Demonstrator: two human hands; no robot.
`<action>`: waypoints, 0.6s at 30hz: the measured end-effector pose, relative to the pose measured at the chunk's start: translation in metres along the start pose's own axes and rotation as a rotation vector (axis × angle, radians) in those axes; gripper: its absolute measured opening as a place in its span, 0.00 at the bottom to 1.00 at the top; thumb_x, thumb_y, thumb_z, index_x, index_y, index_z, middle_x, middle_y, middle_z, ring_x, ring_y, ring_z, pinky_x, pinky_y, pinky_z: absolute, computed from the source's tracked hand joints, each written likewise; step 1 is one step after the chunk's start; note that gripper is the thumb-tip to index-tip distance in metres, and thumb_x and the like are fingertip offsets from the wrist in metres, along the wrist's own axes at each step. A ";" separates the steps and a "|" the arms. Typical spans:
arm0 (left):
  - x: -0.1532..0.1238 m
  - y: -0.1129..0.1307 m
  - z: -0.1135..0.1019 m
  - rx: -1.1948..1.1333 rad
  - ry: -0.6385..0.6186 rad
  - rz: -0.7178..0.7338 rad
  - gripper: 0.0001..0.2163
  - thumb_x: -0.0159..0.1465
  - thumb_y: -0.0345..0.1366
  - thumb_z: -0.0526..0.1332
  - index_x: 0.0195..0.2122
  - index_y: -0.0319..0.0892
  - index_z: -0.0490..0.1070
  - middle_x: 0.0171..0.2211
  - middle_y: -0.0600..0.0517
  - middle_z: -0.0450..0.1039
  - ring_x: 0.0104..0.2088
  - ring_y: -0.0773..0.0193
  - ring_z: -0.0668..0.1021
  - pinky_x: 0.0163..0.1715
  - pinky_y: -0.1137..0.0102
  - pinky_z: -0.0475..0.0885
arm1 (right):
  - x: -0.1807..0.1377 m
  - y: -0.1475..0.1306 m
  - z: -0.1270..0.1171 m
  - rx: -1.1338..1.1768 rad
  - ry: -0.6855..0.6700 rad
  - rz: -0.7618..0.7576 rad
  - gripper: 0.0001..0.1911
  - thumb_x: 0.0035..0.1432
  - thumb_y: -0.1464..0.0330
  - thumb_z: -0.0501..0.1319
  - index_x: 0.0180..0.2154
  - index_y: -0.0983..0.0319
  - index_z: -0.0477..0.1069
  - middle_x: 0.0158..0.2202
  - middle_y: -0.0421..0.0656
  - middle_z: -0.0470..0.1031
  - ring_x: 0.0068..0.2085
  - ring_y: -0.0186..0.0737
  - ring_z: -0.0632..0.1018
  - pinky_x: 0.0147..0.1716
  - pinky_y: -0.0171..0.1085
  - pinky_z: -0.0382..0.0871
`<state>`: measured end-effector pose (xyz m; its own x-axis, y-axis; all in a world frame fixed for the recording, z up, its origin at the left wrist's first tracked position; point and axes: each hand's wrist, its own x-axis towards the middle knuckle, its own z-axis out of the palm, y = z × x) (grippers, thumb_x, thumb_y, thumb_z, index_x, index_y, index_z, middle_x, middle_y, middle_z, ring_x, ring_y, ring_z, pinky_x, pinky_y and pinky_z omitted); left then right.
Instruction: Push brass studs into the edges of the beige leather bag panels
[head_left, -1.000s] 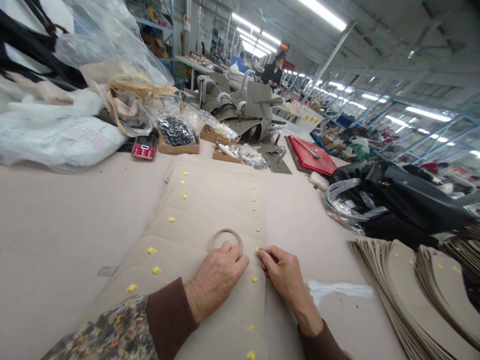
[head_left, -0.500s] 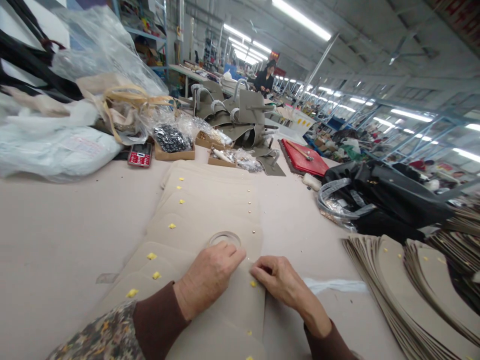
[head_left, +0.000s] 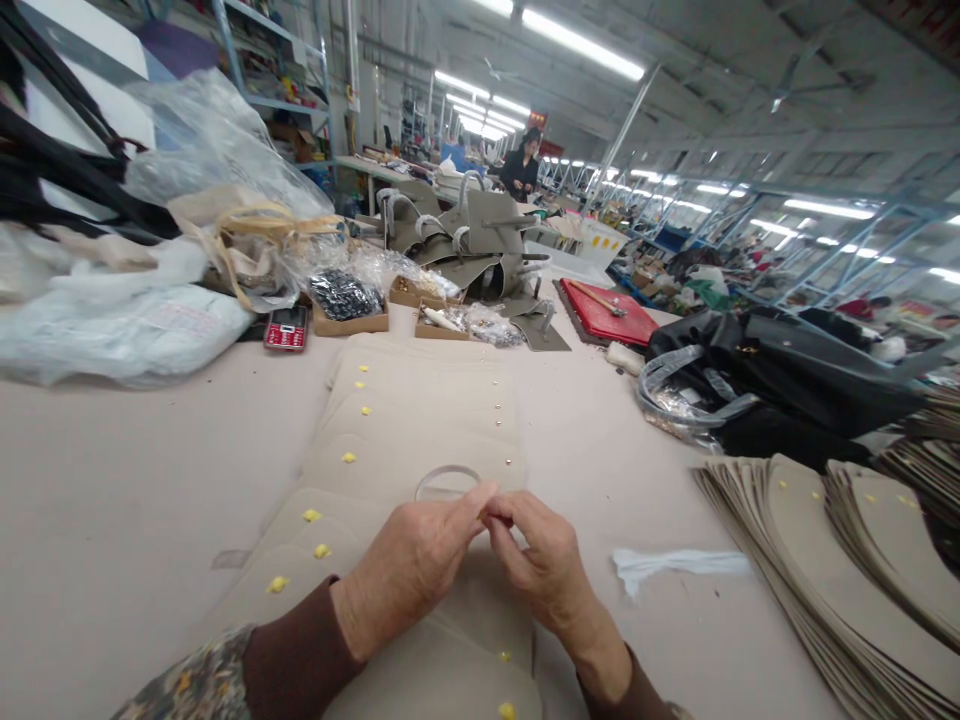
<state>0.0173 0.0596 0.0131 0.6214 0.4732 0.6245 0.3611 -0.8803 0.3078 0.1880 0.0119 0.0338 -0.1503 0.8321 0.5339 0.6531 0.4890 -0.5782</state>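
My left hand point(head_left: 416, 560) and my right hand point(head_left: 546, 562) meet at the fingertips above a fanned stack of beige panels point(head_left: 420, 400). Both are closed in a pinch; what lies between the fingertips is too small and covered to make out. Just beyond my left fingers, a ring like a roll of tape point(head_left: 448, 470) rests on the panels, partly hidden by that hand. Small yellow pieces point(head_left: 311, 516) dot the panels' left side, and a few show at the lower right. Tiny shiny metal studs point(head_left: 508, 462) run along the right side.
Curved beige panels point(head_left: 787, 540) are stacked at the right, near a black bag point(head_left: 765, 390). A red board point(head_left: 611, 312) bears a hammer. Small boxes of parts point(head_left: 352, 322), a red phone point(head_left: 286, 328) and plastic bags point(head_left: 120, 330) line the back. Farther off stands a person point(head_left: 519, 170).
My right hand has moved left and slightly up from the panels' right edge, and its fingertips now meet those of my left hand. The left hand has shifted slightly.
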 end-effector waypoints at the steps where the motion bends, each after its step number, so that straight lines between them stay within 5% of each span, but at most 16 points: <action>1: -0.001 0.000 0.001 0.014 0.002 -0.001 0.16 0.71 0.31 0.48 0.59 0.35 0.55 0.37 0.45 0.78 0.31 0.61 0.81 0.30 0.70 0.76 | 0.000 0.001 0.001 -0.020 0.005 -0.017 0.09 0.60 0.78 0.55 0.36 0.62 0.72 0.30 0.44 0.76 0.33 0.37 0.76 0.34 0.34 0.70; 5: -0.001 0.002 -0.002 -0.025 -0.058 -0.068 0.11 0.71 0.32 0.47 0.53 0.38 0.59 0.32 0.49 0.77 0.29 0.62 0.79 0.26 0.71 0.72 | -0.002 0.002 0.004 -0.099 0.062 -0.070 0.09 0.57 0.78 0.55 0.32 0.63 0.70 0.25 0.42 0.74 0.26 0.34 0.74 0.28 0.32 0.69; 10: 0.005 0.005 -0.012 -0.116 -0.160 -0.176 0.09 0.70 0.29 0.47 0.33 0.42 0.63 0.24 0.55 0.69 0.24 0.66 0.74 0.23 0.73 0.65 | -0.005 -0.007 0.008 -0.122 0.130 -0.036 0.09 0.55 0.78 0.55 0.29 0.63 0.72 0.22 0.41 0.73 0.23 0.33 0.73 0.26 0.31 0.67; 16: 0.017 0.012 -0.010 -0.083 -0.022 -0.020 0.09 0.68 0.27 0.49 0.31 0.43 0.62 0.23 0.57 0.65 0.23 0.67 0.69 0.24 0.72 0.60 | 0.004 0.004 0.004 0.365 0.134 0.704 0.09 0.53 0.65 0.61 0.25 0.63 0.70 0.16 0.37 0.71 0.17 0.32 0.72 0.18 0.30 0.66; 18: 0.021 0.008 -0.005 -0.019 -0.050 -0.022 0.09 0.69 0.27 0.49 0.32 0.42 0.62 0.24 0.56 0.67 0.25 0.66 0.70 0.26 0.71 0.62 | 0.004 0.019 0.000 0.440 0.136 0.824 0.11 0.50 0.62 0.63 0.24 0.64 0.70 0.17 0.38 0.71 0.17 0.33 0.72 0.18 0.31 0.67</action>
<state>0.0302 0.0620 0.0320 0.6477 0.4929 0.5810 0.3619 -0.8700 0.3348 0.1994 0.0244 0.0249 0.3396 0.9357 -0.0957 0.1718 -0.1617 -0.9718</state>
